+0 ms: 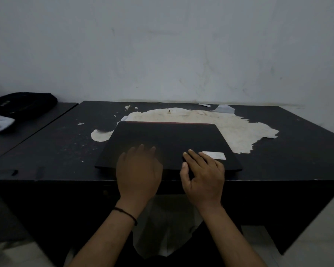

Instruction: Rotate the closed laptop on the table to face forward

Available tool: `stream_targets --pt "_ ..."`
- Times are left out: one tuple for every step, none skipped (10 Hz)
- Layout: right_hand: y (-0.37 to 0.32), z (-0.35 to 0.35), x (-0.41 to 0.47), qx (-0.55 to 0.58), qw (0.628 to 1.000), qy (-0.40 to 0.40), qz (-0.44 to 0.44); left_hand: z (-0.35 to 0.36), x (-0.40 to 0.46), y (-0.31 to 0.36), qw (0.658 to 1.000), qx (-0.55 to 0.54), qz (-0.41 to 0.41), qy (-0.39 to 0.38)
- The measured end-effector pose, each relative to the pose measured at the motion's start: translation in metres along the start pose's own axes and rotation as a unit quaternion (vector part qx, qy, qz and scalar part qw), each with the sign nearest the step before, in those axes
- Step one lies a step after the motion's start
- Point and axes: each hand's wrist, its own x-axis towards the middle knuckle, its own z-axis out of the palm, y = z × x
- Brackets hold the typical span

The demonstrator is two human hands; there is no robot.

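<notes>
A closed black laptop [168, 139] lies flat on the dark table [287, 143], near the front edge and square to it. A thin red strip runs along its far edge, and a pale sticker [214, 155] sits at its near right corner. My left hand [139, 170] rests palm down on the lid's near left part, fingers together and flat. My right hand [202, 172] lies on the near right part, fingers spread, thumb over the front edge. Neither hand is closed around the laptop.
The tabletop has a large pale patch [229, 124] of peeled surface behind and to the right of the laptop. A second dark table [27, 128] adjoins on the left, bearing a black bag [25, 105] and a white cloth [0, 123]. A grey wall stands right behind.
</notes>
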Motion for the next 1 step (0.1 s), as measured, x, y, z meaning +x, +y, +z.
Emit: stream_targets --pt "-0.0058 -0.0161 0.0163 0.115 0.989 -0.013 0.094 -0.0114 0.0146 0.0047 0.999 -0.010 -0.007 -0.030"
